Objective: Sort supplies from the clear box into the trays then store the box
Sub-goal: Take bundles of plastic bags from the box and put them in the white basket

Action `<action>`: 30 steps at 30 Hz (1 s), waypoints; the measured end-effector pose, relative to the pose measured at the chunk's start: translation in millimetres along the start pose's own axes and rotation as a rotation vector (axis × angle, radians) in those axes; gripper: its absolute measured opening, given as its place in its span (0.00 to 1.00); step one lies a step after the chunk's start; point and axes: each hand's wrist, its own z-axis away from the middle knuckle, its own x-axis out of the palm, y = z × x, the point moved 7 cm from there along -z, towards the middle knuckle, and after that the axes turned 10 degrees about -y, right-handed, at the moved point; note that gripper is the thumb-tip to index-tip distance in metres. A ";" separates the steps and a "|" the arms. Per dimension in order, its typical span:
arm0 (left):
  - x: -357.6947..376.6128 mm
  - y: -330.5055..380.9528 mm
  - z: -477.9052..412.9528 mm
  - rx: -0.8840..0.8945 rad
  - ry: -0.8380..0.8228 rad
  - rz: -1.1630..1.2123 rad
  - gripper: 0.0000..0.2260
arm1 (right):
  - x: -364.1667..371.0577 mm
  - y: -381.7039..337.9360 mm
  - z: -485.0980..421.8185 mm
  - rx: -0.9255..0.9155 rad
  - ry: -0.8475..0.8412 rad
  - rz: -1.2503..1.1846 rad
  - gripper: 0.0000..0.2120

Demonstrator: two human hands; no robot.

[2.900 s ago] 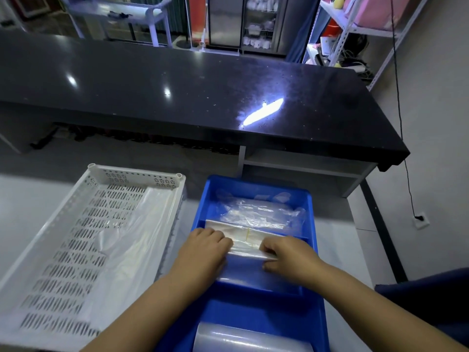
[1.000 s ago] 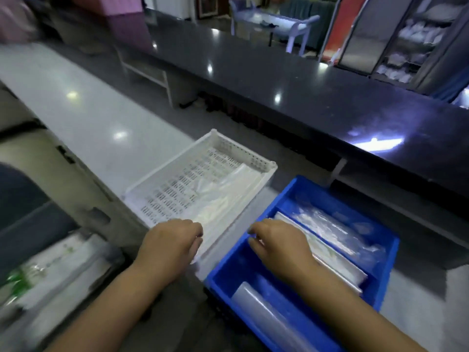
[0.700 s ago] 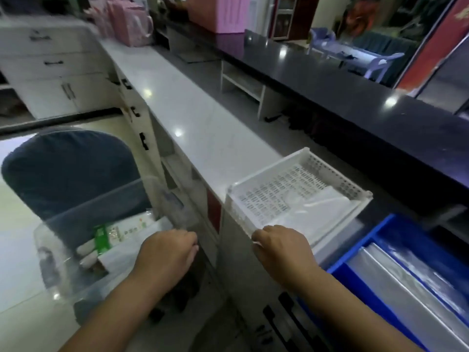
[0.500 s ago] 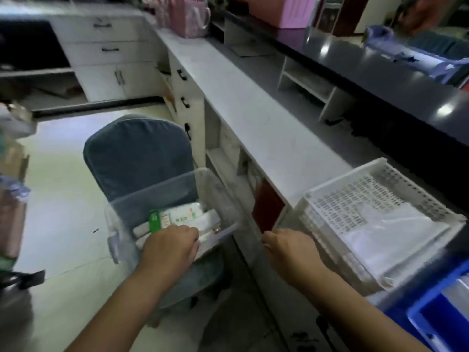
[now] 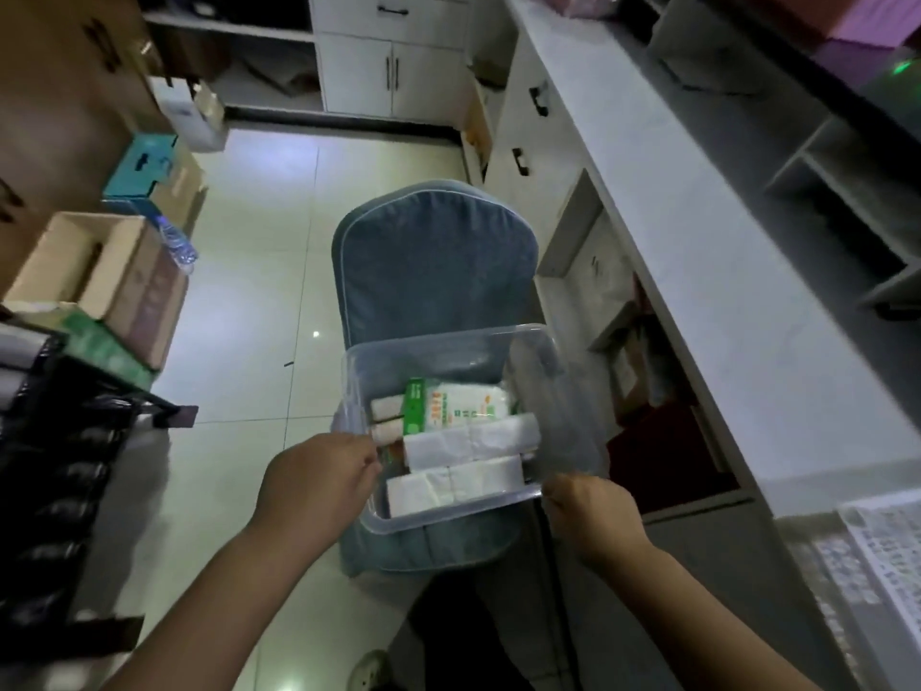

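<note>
Nearest, the left hand (image 5: pixel 319 483) curls over the left rim of the clear box (image 5: pixel 448 518), and the right hand (image 5: pixel 593 521) grips its near-right corner. The box sits open side up on a blue padded chair (image 5: pixel 433 256), left of the white counter (image 5: pixel 722 271). Inside, 2 white wrapped packs (image 5: pixel 463 483) lie with their long axes running left to right. Beyond them lie a green-and-white pack (image 5: pixel 456 403) and small white rolls (image 5: pixel 386 406).
</note>
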 end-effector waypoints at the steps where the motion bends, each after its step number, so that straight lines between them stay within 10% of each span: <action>1: 5.5 -5.3 -4.3 -0.026 -0.017 0.001 0.09 | 3.7 0.5 -15.1 -0.006 -0.030 -0.014 0.10; 19: 102.0 -53.7 -134.9 -0.383 -0.085 0.218 0.06 | 145.6 28.9 -312.3 -0.183 -0.423 0.077 0.17; 30: 133.6 -49.1 -159.4 -0.356 -0.115 0.231 0.03 | 201.1 34.1 -334.8 -0.286 -0.431 0.326 0.17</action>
